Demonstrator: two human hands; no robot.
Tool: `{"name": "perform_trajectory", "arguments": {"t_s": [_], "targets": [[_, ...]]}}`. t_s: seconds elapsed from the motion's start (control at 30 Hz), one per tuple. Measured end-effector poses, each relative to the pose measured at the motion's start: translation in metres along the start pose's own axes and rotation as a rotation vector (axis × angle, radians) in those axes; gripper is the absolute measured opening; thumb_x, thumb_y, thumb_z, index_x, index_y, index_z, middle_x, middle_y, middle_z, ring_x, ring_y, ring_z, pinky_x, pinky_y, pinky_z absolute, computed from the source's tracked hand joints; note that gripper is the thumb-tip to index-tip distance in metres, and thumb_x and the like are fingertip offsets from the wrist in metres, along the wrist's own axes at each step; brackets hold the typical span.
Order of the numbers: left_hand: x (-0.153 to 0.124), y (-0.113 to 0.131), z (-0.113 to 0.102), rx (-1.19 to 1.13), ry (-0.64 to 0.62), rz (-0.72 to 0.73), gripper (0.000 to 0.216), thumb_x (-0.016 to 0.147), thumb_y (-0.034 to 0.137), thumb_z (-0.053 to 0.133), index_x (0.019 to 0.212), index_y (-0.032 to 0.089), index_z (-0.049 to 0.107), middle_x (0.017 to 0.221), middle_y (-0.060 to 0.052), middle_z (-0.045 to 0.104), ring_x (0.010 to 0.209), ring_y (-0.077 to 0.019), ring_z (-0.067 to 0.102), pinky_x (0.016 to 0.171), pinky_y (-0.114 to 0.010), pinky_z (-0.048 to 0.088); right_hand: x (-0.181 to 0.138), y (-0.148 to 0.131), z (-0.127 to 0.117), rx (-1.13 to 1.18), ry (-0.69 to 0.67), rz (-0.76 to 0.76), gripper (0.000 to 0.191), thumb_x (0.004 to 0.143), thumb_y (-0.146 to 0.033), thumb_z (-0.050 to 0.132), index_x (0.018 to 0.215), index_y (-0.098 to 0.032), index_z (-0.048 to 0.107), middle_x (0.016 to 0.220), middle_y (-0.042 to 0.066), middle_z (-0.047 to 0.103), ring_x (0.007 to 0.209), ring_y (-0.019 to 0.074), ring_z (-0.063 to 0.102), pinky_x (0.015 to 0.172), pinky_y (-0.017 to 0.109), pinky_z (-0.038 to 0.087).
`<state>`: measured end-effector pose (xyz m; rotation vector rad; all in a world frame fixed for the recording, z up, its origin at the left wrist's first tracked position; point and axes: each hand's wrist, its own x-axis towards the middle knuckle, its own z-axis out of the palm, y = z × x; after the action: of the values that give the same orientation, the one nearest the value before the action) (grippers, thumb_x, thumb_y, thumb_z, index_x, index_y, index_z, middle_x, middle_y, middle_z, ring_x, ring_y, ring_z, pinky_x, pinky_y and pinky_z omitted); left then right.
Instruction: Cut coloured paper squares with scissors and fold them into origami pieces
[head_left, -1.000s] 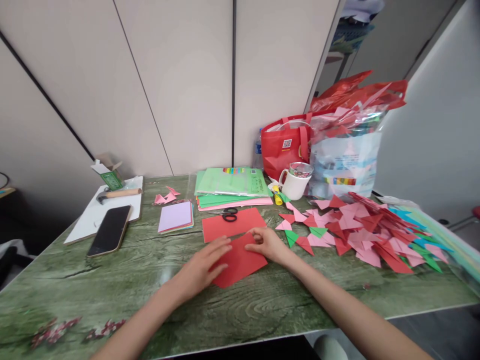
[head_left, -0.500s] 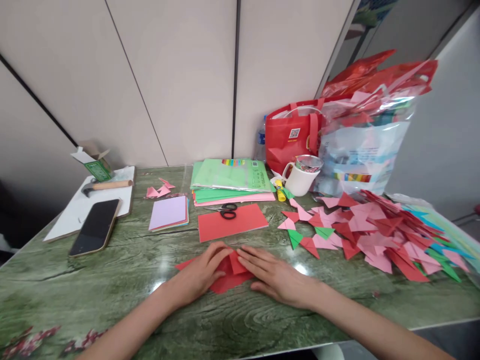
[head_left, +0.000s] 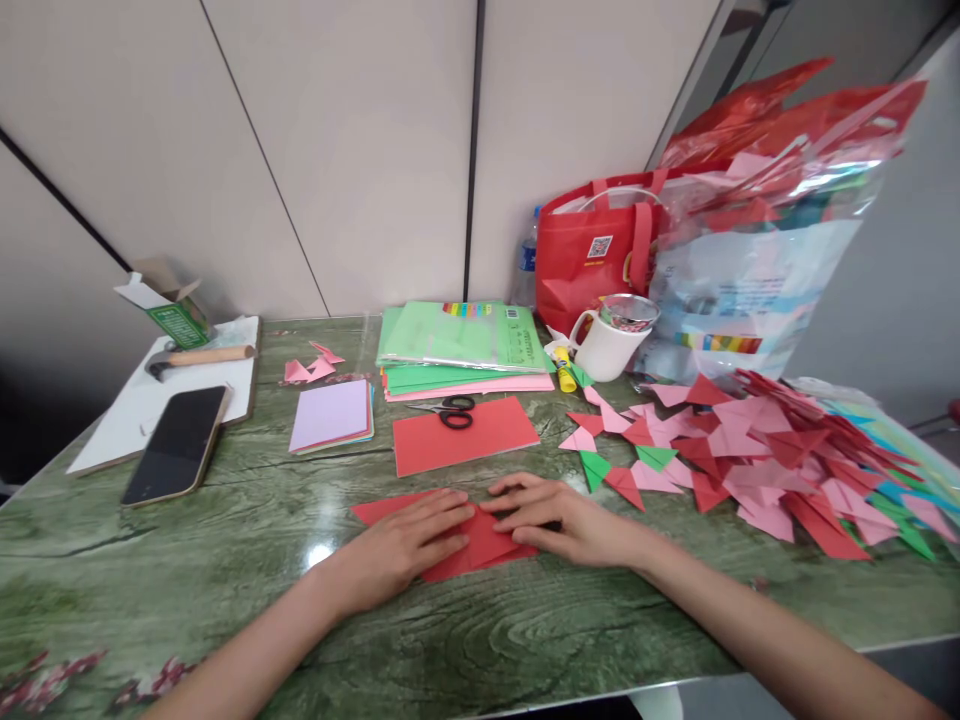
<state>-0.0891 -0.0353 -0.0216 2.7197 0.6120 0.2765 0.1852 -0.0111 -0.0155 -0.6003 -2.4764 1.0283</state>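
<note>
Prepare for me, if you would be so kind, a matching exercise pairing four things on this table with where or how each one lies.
Things:
1. scissors
2. folded red sheet
3. hammer
4. phone

Places and states:
A. just in front of the green box
B. dark screen facing up
C. at least partly on the red rectangular paper
D. partly under the left hand

Pairs: 1-C, 2-D, 3-A, 4-B
</note>
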Motion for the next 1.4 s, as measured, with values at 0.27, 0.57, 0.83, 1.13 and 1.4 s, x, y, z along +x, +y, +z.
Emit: {"name": "perform_trajectory", "arguments": {"t_s": [0.27,0.57,0.83,1.13,1.4], "targets": [[0.000,0.004,0.002,0.085,-0.017,-0.001,0.043,0.095,0.015,0.034,0.137,0.016,0.036,0.138,-0.012,0.045,0.133,-0.0218,0.030,0.104,-0.041,0.035,0.007,0.008,0.002,0.008,-0.006,-0.017,0.021,0.087,-0.028,0.056,0.103,-0.024,0.069,0.122,0.008,0.058,0.111,0.0201,0.049,0.095,0.041,0.039],[0.001,0.006,0.001,0.053,0.068,-0.013,0.035,0.090,0.007,0.039,0.118,0.018,0.056,0.135,-0.014,0.047,0.132,-0.0239,0.033,0.100,-0.040,0.040,0.004,0.010,0.005,-0.100,-0.099,-0.049,0.033,0.090,-0.031,0.052,0.122,-0.028,0.056,0.140,0.002,0.044,0.127,0.0196,0.033,0.104,0.042,0.030],[0.000,0.017,0.010,-0.055,0.222,-0.134,0.037,0.084,-0.001,0.038,0.111,0.015,0.055,0.136,-0.015,0.042,0.134,-0.0230,0.027,0.103,-0.040,0.036,0.003,0.009,0.008,-0.216,-0.122,-0.069,0.035,0.093,-0.028,0.047,0.128,-0.029,0.051,0.143,-0.001,0.040,0.128,0.0204,0.030,0.103,0.043,0.030],[-0.001,0.014,0.011,-0.120,0.172,-0.151,0.031,0.088,0.005,0.039,0.110,0.019,0.056,0.136,-0.012,0.037,0.134,-0.0223,0.026,0.105,-0.039,0.034,0.000,0.005,0.010,-0.312,-0.131,-0.077,0.035,0.094,-0.028,0.043,0.129,-0.031,0.049,0.144,-0.001,0.037,0.131,0.0223,0.026,0.101,0.046,0.030],[-0.002,0.014,0.013,-0.164,0.157,-0.187,0.023,0.090,0.018,0.046,0.107,0.022,0.061,0.140,-0.010,0.031,0.135,-0.0250,0.022,0.106,-0.043,0.032,0.000,0.011,0.011,-0.328,-0.130,-0.095,0.034,0.094,-0.030,0.044,0.127,-0.030,0.051,0.144,-0.001,0.037,0.131,0.0234,0.027,0.101,0.047,0.030]]}}
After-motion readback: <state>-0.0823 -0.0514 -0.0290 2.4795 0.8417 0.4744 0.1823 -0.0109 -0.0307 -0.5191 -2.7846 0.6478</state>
